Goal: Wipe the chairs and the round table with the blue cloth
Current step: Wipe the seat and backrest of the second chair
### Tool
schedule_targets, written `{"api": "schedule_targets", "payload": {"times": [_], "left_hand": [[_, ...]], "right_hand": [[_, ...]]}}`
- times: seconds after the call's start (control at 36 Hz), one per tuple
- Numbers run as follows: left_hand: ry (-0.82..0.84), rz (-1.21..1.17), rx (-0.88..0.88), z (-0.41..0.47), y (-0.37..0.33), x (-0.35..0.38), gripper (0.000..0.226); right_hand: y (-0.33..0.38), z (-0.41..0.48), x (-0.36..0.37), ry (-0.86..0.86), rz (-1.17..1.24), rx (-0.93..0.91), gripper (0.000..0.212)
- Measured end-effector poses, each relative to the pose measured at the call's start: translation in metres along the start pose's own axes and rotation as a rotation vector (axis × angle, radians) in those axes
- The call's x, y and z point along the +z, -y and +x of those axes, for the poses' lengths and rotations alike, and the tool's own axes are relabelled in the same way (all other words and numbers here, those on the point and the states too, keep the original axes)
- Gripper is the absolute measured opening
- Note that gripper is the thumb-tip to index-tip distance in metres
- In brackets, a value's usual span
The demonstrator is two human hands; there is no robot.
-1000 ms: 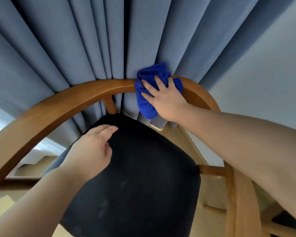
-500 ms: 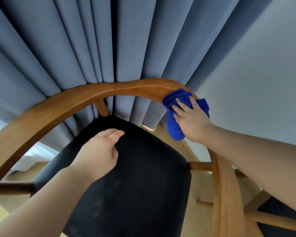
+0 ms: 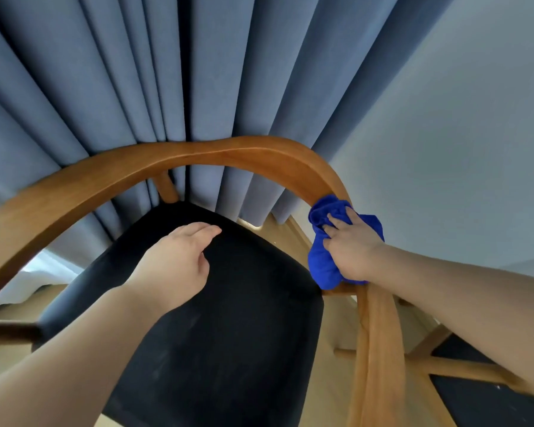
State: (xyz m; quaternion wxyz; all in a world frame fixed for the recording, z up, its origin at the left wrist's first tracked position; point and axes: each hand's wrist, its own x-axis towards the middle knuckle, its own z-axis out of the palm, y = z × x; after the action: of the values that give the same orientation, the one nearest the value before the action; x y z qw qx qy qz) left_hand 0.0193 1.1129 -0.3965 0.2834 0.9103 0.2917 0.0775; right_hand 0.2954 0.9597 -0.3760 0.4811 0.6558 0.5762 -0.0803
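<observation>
1. Grey-blue curtains (image 3: 198,72) hang in deep folds behind the chair, with a pale wall (image 3: 444,134) to the right.
2. My right hand (image 3: 353,252) curls its fingers over the bunched blue cloth (image 3: 321,266). It clamps the cloth on the right bend of the chair's curved wooden rail (image 3: 198,155), so the fabric wraps the wood as I wipe.
3. My left hand (image 3: 173,263) lies flat, fingers pressed together, over the black seat (image 3: 235,318), probably to steady me. I cannot tell whether it touches.
4. My right thumb is hidden, the round table is out of view, and what seems a second chair (image 3: 481,408) is cut off at the lower right.
</observation>
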Motion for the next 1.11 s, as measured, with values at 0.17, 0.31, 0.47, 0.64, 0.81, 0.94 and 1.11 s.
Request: {"api": "schedule_targets", "payload": {"times": [0.17,0.31,0.47,0.64,0.81,0.94,1.11], "left_hand": [[-0.009,0.004,-0.031,-0.004,0.006,0.002,0.053],[-0.012,0.003,-0.044,-0.008,0.012,0.01,0.054],[-0.045,0.006,-0.063,-0.012,0.021,0.014,0.054],[-0.065,0.012,-0.099,-0.014,0.032,0.012,0.054],[-0.089,0.015,-0.145,-0.022,0.036,0.011,0.053],[-0.113,0.022,-0.198,-0.034,0.043,0.01,0.053],[-0.111,0.029,-0.249,-0.041,0.044,0.015,0.055]], "right_hand": [[-0.009,0.015,-0.014,-0.106,-0.101,-0.009,0.051],[-0.016,0.035,-0.031,-0.183,-0.127,-0.008,0.047],[-0.022,0.064,-0.056,-0.318,-0.184,-0.042,0.046],[-0.022,0.092,-0.084,-0.426,-0.272,-0.074,0.05],[-0.013,0.113,-0.102,-0.461,-0.315,-0.088,0.052],[-0.003,0.128,-0.116,-0.509,-0.372,-0.114,0.054],[0.006,0.141,-0.139,-0.565,-0.403,-0.171,0.052]]}}
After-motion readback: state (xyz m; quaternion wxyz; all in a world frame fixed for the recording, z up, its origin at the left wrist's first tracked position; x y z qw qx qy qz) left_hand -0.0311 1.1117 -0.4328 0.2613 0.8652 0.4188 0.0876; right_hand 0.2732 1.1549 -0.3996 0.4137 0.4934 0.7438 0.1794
